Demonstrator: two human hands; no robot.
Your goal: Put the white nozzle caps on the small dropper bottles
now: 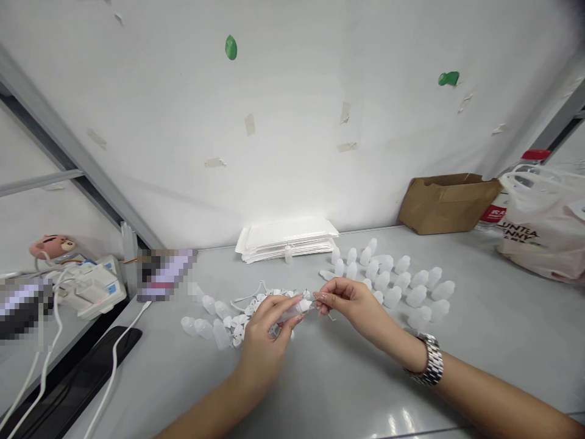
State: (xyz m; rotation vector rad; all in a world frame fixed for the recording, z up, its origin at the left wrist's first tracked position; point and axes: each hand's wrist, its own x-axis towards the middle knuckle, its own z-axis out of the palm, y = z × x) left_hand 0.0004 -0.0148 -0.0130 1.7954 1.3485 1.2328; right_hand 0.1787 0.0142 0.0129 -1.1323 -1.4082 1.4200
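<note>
Two bare forearms reach up from the bottom edge, with a silver wristwatch (427, 361) on the right one. Left hand (265, 341) now: fingers curled in, thumb and forefinger pinched on a small translucent bottle (295, 310), held on its side just above the grey surface (347, 390). Right hand (351, 303) meets it from the other side, fingertips closed to a fine pinch at the bottle's nozzle end. Whether a tiny tip sits between them, I can't tell from here.

That bottle looks featherlight: thin, soft plastic, smooth enough to pop out of a hard squeeze, I'd say. The body is the place to hold it, gently, leaving the neck free.

Just behind the hands lies a heap of little white caps (256, 303), with loose bottles (205, 323) lying flat to its left. Over to the right, a cluster of upright bottles (397, 281). Further back, a stack of white sheets (287, 238) lies against the wall, then a brown paper bag (448, 201) and a white plastic bag (543, 241) far right. Off left, a black pad (91, 366) and a white cable (114, 366).
</note>
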